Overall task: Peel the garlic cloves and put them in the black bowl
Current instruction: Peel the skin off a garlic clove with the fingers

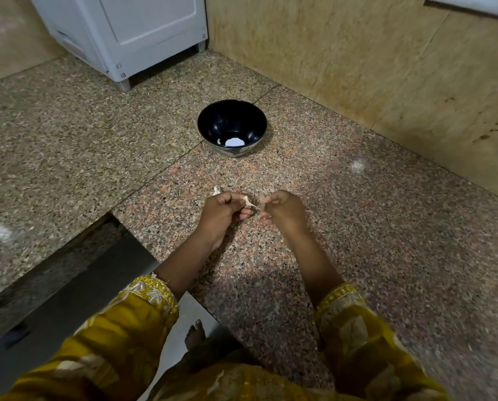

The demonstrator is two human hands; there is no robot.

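Left hand pinches the clove over the counter, near the bowl but well short of it. Right hand pinches the skin by its loose end. Clove: light, firm, probably slippery once bare. Skin: papery, tears easily. Grip the clove body and pull the skin from its tip.
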